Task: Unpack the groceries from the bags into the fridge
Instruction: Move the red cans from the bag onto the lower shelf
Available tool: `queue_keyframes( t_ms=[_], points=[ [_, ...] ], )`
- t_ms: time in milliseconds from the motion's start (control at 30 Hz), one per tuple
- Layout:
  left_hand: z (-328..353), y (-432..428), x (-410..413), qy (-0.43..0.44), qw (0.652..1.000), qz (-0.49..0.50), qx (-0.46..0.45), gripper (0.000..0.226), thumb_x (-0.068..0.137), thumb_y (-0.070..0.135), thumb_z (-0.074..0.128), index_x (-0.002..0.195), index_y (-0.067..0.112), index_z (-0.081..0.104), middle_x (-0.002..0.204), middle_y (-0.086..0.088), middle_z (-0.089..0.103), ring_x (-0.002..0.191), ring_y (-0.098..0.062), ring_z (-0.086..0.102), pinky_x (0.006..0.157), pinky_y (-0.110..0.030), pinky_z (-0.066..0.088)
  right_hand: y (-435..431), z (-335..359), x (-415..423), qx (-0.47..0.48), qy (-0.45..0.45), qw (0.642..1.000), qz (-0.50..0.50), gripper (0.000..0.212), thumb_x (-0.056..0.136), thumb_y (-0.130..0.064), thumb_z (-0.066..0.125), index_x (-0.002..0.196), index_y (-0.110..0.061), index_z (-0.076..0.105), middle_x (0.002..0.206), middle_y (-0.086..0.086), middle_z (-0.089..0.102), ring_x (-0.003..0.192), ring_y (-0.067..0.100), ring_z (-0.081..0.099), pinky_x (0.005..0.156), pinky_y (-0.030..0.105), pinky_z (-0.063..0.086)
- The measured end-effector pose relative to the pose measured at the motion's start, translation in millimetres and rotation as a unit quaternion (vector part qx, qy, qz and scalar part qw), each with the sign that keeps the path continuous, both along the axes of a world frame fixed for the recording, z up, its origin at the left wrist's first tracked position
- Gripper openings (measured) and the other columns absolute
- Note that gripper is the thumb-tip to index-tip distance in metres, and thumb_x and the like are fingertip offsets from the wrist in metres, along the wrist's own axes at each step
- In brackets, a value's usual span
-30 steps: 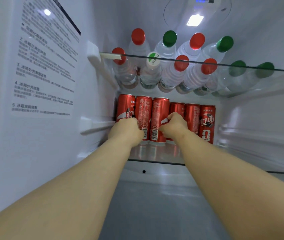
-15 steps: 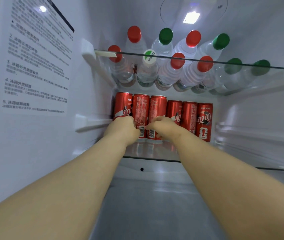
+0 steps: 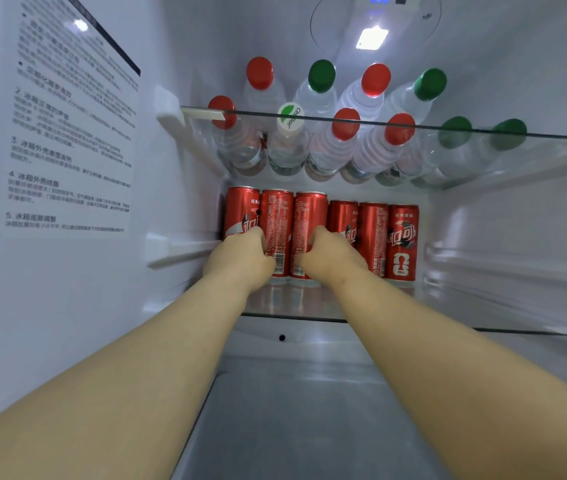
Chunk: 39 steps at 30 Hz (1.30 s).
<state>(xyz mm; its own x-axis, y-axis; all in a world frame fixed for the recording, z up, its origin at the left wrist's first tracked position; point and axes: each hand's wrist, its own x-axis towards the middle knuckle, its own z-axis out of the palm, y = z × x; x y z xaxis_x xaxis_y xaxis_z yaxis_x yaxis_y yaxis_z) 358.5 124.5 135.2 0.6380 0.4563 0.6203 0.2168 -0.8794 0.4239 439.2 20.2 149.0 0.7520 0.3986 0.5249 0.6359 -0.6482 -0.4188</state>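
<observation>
Cans (image 3: 320, 233) of red cola stand in a row of six at centre frame, at the back of a glass shelf (image 3: 292, 306) inside the fridge (image 3: 178, 271). Our left hand (image 3: 240, 256) curls closed around the lower part of the second can (image 3: 276, 223); our right hand (image 3: 332, 254) curls closed against the third and fourth cans. Open shelf glass lies right of the row. Bottles (image 3: 323, 147) crowd the upper shelf (image 3: 482, 136).
</observation>
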Motion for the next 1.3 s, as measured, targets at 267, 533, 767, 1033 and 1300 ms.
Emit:
queue_keyframes(
  t_ms=[267,533,767,1033,1300],
  points=[
    [0,-14,-17,-0.051,0.998,-0.02,0.026,0.01,0.085,0.023,0.054,0.093,0.019,0.057,0.103,-0.003,0.057,0.091,-0.022,0.054,0.072,-0.033,0.045,-34,-11,-49,-0.013,-0.148,0.989,-0.019,0.03,0.092,-0.028,0.047,0.118,-0.015,0.048,0.11,0.005,0.055,0.097,0.026,0.056,0.07,0.035,0.042],
    [-32,-67,-66,-0.177,0.977,-0.03,0.117,0.017,0.088,0.024,0.053,0.102,0.016,0.06,0.099,-0.001,0.058,0.098,-0.022,0.051,0.075,-0.031,0.042,-105,-43,-99,0.094,-0.243,0.966,0.003,0.028,0.09,-0.032,0.05,0.115,-0.021,0.055,0.109,-0.003,0.06,0.099,0.02,0.054,0.08,0.037,0.046],
    [-95,-106,-108,-0.151,0.976,-0.029,0.156,0.021,0.085,0.025,0.058,0.1,0.013,0.064,0.095,-0.005,0.062,0.095,-0.026,0.054,0.073,-0.032,0.04,-147,-104,-123,0.099,-0.175,0.979,0.021,0.032,0.09,-0.031,0.053,0.12,-0.021,0.055,0.121,-0.003,0.058,0.109,0.02,0.05,0.085,0.032,0.039],
    [-155,-132,-141,-0.073,0.989,-0.008,0.13,0.022,0.084,0.024,0.06,0.1,0.01,0.066,0.096,-0.006,0.064,0.096,-0.028,0.057,0.073,-0.032,0.042,-165,-170,-139,0.083,-0.098,0.989,0.069,0.034,0.091,-0.027,0.053,0.123,-0.019,0.053,0.126,-0.001,0.054,0.113,0.02,0.046,0.092,0.033,0.039],
    [-188,-145,-175,-0.023,0.991,-0.041,0.123,0.037,0.079,0.038,0.043,0.09,0.013,0.067,0.085,-0.002,0.066,0.08,-0.028,0.063,0.065,-0.031,0.047,-184,-206,-173,0.057,-0.082,0.993,0.056,0.035,0.09,-0.029,0.055,0.124,-0.019,0.054,0.128,-0.002,0.053,0.117,0.02,0.044,0.094,0.03,0.034]
  ],
)
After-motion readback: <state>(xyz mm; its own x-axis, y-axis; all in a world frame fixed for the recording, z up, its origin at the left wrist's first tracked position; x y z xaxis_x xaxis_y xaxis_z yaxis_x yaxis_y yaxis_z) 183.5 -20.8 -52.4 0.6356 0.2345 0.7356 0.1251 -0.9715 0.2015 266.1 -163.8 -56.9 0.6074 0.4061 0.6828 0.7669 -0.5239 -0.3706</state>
